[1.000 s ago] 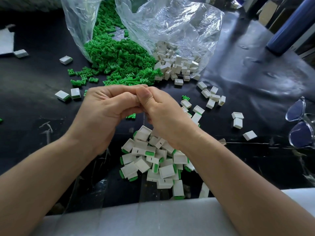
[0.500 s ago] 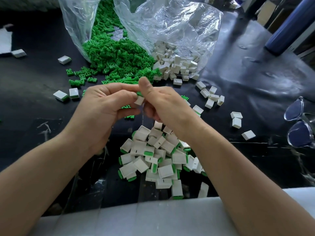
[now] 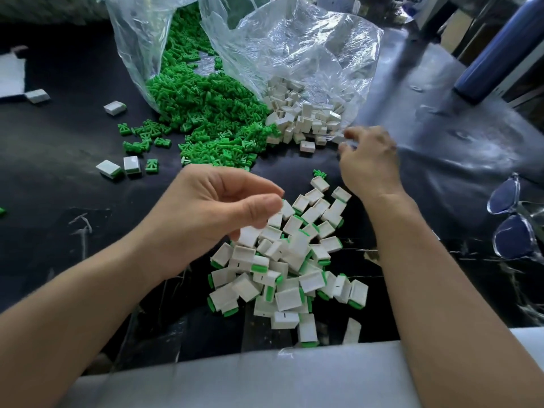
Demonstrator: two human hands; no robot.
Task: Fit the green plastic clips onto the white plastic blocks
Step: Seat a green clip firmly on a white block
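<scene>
The left hand hovers over the near pile of white plastic blocks with green clips fitted. Its fingers are loosely curled, with thumb and forefinger slightly apart and nothing visibly held. One blurred white block sits just under its fingertips. The right hand reaches far and right to the heap of bare white plastic blocks spilling from a clear plastic bag. Its curled fingers are blurred, so I cannot tell whether they pinch a block. The loose green plastic clips lie heaped left of that heap on the black table. Clear-framed glasses rest at the right.
</scene>
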